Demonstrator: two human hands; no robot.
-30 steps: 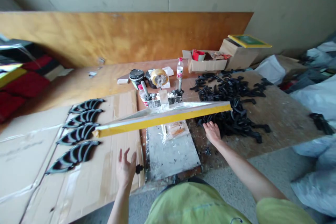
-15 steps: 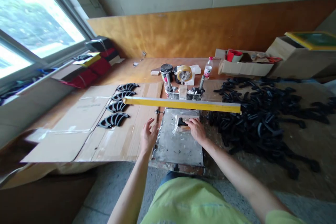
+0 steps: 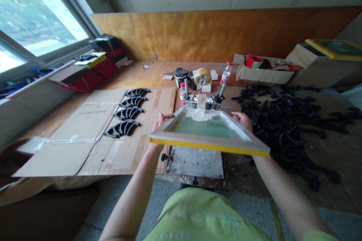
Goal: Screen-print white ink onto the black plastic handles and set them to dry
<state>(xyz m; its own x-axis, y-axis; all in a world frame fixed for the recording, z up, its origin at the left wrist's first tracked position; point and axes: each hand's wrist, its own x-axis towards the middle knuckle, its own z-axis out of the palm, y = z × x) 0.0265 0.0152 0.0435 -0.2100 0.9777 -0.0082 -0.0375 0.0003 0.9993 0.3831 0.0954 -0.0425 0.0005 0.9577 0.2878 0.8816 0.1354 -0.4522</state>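
The framed screen (image 3: 207, 145) stood tilted above the metal plate (image 3: 198, 163), far end at the clamp (image 3: 191, 104). Left hand (image 3: 160, 123) and right hand (image 3: 245, 121) each had a grip on a side rail (image 3: 170, 125). I judged the frame stiff, fairly light; its green mesh (image 3: 207, 128) delicate, best left untouched.

The framed screen (image 3: 203, 127) hides the far part of the metal plate (image 3: 197, 162) and some of the left fingers (image 3: 161, 117) and right fingers (image 3: 240, 116). Edges crop the window (image 3: 31, 13) at ten o'clock and a second frame (image 3: 338, 48) at two. Shirt lettering (image 3: 174, 235) at six is blurred.
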